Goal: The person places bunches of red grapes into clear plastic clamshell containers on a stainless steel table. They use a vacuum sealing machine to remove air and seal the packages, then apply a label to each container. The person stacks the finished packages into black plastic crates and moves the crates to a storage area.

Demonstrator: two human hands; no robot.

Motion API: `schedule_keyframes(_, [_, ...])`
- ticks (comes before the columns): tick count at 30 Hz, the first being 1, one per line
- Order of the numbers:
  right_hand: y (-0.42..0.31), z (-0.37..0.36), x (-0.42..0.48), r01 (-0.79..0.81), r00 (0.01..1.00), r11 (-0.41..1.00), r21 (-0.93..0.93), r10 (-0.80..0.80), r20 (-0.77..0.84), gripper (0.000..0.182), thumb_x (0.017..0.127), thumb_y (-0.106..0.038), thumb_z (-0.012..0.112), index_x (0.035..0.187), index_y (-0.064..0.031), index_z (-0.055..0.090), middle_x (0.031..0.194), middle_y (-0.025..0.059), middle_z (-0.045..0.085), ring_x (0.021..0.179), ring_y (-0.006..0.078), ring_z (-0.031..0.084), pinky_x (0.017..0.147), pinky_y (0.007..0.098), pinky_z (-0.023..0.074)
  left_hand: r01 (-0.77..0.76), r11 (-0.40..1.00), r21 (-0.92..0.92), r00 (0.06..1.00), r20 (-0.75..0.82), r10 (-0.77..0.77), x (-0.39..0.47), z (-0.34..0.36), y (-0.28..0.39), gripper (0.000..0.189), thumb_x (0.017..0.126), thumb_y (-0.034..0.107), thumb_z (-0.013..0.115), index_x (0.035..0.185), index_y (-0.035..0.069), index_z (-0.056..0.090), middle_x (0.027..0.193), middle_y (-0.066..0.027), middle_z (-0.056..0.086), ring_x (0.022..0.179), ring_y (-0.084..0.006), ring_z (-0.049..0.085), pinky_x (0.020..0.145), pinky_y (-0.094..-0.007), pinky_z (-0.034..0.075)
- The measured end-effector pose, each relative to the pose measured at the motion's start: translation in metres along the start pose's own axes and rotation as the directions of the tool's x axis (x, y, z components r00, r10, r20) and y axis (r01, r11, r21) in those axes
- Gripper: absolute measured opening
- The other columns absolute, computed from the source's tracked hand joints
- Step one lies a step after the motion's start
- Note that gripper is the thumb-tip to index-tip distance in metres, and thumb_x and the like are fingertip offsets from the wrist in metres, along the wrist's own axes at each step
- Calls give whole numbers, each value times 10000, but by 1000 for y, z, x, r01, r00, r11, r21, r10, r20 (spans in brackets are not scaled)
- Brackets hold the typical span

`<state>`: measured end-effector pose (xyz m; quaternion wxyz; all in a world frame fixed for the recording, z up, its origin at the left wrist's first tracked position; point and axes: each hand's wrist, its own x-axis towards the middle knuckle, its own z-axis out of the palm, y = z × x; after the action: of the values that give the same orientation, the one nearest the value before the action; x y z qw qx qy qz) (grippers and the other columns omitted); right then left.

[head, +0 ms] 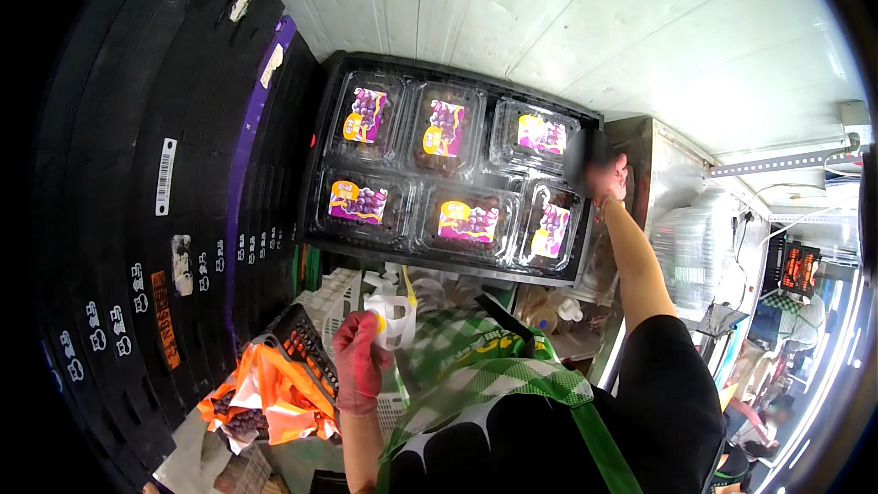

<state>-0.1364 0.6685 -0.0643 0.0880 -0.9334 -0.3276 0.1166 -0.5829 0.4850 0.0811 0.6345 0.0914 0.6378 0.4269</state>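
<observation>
My left hand [359,357], in a thin reddish glove, pinches the edge of a white label roll [396,324] with a yellow tail standing up from it. Before me is a black plastic crate [391,254] holding several clear clamshell boxes [446,165] with dark fruit inside. Purple-and-yellow grape labels [468,221] are on their lids. At the crate's right end is my right hand [612,178], beside the upper right clamshell box [537,134]. A dark blur covers part of that hand, so its fingers and anything in them are hidden.
Stacked black crates [199,151] rise along the left. An orange plastic bag [274,391] with grapes lies at lower left, near a white basket [336,298]. Behind the crate stands a pale panelled wall [514,7]. Stacked clear plastic containers [693,240] are at right.
</observation>
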Motion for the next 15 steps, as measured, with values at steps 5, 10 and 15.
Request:
schedule_keyframes(5, [-1, -4, -51, 105, 988, 945, 309, -136, 79, 450, 778, -279, 500, 1143, -26, 430, 1137, 189, 452, 1070, 315, 430, 899, 371, 344, -153, 988, 7, 988, -4, 153, 0, 8, 2, 180, 834, 254, 546, 808, 76, 548, 588, 20, 512, 395, -50, 435, 355, -182, 337])
schedule_keyframes(10, [-22, -25, -195, -45, 712, 590, 806, -547, 440, 206, 826, -89, 496, 1026, -38, 489, 806, 13, 506, 751, 84, 466, 672, 218, 387, -390, 915, 98, 906, -134, 401, -14, 14, 53, 153, 843, 194, 532, 801, 47, 539, 625, 29, 482, 439, -43, 437, 397, -186, 355])
schedule_keyframes(15, [-97, -79, -289, -124, 226, 276, 953, -928, 298, 301, 807, -16, 522, 1104, -32, 474, 910, 18, 520, 819, 100, 490, 747, 224, 405, -563, 814, 144, 804, -134, 580, -54, 7, 87, 145, 833, 183, 543, 795, 44, 554, 675, 23, 506, 457, -35, 439, 406, -171, 377])
